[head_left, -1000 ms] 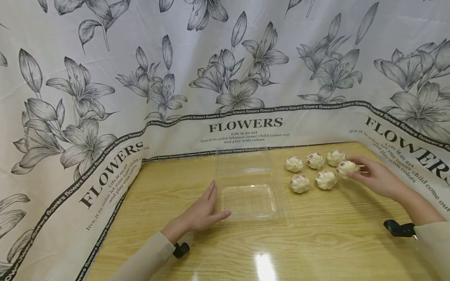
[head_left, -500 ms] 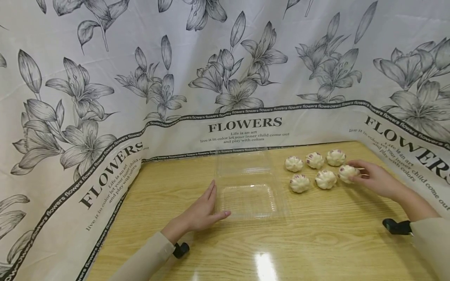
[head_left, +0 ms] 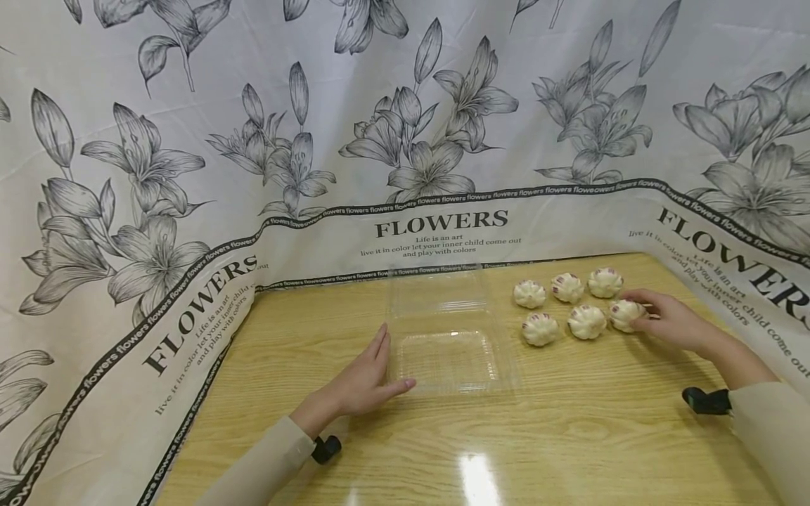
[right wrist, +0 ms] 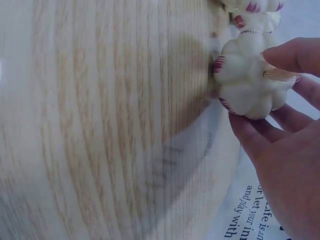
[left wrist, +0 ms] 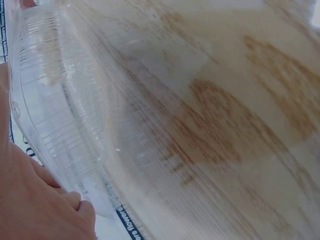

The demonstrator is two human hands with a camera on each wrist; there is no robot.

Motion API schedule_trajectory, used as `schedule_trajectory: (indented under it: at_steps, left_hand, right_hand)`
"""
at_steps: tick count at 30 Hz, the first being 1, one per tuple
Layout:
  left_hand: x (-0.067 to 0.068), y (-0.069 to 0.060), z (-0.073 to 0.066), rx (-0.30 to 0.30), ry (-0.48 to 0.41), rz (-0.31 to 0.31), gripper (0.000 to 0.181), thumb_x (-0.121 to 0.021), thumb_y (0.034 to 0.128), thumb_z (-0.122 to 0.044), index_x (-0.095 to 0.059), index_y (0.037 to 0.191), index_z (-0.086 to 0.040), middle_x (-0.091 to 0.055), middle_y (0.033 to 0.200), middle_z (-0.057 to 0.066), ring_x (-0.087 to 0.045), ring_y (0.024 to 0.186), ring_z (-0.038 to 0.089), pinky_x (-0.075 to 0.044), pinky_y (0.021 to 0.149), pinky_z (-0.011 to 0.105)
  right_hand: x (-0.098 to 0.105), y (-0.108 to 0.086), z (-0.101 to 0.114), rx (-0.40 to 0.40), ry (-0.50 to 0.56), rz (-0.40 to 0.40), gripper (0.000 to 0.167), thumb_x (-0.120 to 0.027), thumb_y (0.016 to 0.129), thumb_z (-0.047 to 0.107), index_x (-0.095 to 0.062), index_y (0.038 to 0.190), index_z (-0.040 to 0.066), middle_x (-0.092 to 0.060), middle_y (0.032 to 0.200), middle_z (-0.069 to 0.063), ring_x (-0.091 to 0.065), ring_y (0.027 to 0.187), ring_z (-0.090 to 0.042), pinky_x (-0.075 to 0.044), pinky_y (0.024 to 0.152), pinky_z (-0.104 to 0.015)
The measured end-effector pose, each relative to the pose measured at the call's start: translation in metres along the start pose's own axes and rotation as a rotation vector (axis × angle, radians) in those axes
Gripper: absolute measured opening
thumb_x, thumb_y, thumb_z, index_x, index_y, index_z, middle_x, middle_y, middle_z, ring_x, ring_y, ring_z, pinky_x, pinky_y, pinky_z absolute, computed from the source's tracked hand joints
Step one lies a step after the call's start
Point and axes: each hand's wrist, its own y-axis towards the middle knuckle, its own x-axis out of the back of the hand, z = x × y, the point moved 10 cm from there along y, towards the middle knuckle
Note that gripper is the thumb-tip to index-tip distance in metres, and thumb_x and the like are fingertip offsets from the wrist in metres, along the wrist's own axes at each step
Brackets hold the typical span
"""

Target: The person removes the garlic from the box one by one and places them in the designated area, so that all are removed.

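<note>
White garlic bulbs with purple streaks stand in two rows at the right of the table in the head view, including a front-row bulb [head_left: 540,329]. My right hand [head_left: 676,322] holds the front row's rightmost garlic bulb [head_left: 623,314] between thumb and fingers. That same garlic bulb [right wrist: 250,80] fills the upper right of the right wrist view. A clear plastic clamshell container [head_left: 448,334] lies opened out, its lid [head_left: 436,288] toward the back. Along its left side rests my left hand [head_left: 359,381], fingers straight, thumb at the near corner.
The wooden table [head_left: 304,330] is bounded at the back and sides by a flower-printed cloth [head_left: 443,242]. A black device [head_left: 707,400] is strapped at the right wrist, another device [head_left: 326,450] at the left.
My right hand has brought its garlic bulb slightly down and nearer, into line with the front row. The left hand and the container have stayed put.
</note>
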Motion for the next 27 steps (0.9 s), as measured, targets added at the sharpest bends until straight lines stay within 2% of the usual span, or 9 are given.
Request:
schedule_trajectory:
  at_steps: [3,5,9,14,23,27]
  left_hand:
    - [0.001,0.0,0.0,-0.001,-0.001,-0.001,0.109,-0.045,0.0976,-0.073,0.006,0.162,-0.002,0.008,0.171,0.018,-0.011,0.156,0.033,-0.022,0.125,0.046]
    - [0.001,0.0,0.0,0.001,-0.003,0.0,0.109,-0.045,0.0974,-0.073,0.006,0.162,-0.002,0.01,0.171,0.016,-0.011,0.156,0.032,-0.022,0.125,0.045]
    - [0.002,0.0,0.0,0.002,-0.007,0.004,0.11,-0.045,0.097,-0.074,0.006,0.162,-0.002,0.011,0.17,0.015,-0.01,0.156,0.032,-0.022,0.125,0.045]
    - [0.003,-0.001,0.0,-0.006,-0.007,0.0,0.11,-0.046,0.0972,-0.073,0.005,0.162,-0.001,0.009,0.17,0.017,-0.01,0.156,0.033,-0.021,0.125,0.045]
    - [0.006,0.001,0.003,0.006,-0.038,-0.028,0.113,-0.053,0.0949,-0.072,0.001,0.163,0.0,0.01,0.17,0.015,-0.015,0.155,0.035,-0.022,0.125,0.046]
    - [0.009,0.002,0.006,0.012,-0.066,-0.069,0.107,-0.056,0.0962,-0.067,-0.006,0.163,0.0,0.006,0.172,0.014,-0.019,0.154,0.036,-0.026,0.123,0.051]
  right_hand:
    - [-0.003,0.002,-0.001,-0.019,0.008,0.03,0.051,-0.058,0.097,-0.002,-0.041,0.142,-0.018,-0.044,0.139,-0.044,-0.042,0.124,-0.065,-0.048,0.097,-0.059]
    - [-0.004,0.004,-0.001,-0.018,0.002,0.031,0.051,-0.056,0.095,-0.004,-0.042,0.141,-0.018,-0.044,0.138,-0.045,-0.042,0.124,-0.064,-0.04,0.096,-0.072]
    - [-0.008,0.005,-0.004,-0.02,-0.004,0.034,0.053,-0.058,0.093,-0.005,-0.041,0.142,-0.015,-0.042,0.14,-0.044,-0.039,0.125,-0.064,-0.037,0.096,-0.076]
    - [-0.011,0.004,-0.009,-0.048,0.016,0.06,0.061,-0.06,0.093,-0.001,-0.034,0.147,-0.014,-0.031,0.147,-0.045,-0.028,0.129,-0.07,-0.029,0.098,-0.082]
    - [0.0,-0.003,-0.001,-0.024,-0.047,0.049,0.062,-0.061,0.101,0.012,-0.032,0.148,-0.017,-0.033,0.144,-0.046,-0.036,0.122,-0.068,-0.037,0.093,-0.08]
    - [0.011,-0.008,0.0,-0.037,-0.114,0.029,0.062,-0.057,0.106,0.021,-0.032,0.148,-0.017,-0.033,0.144,-0.046,-0.036,0.122,-0.067,-0.036,0.092,-0.08]
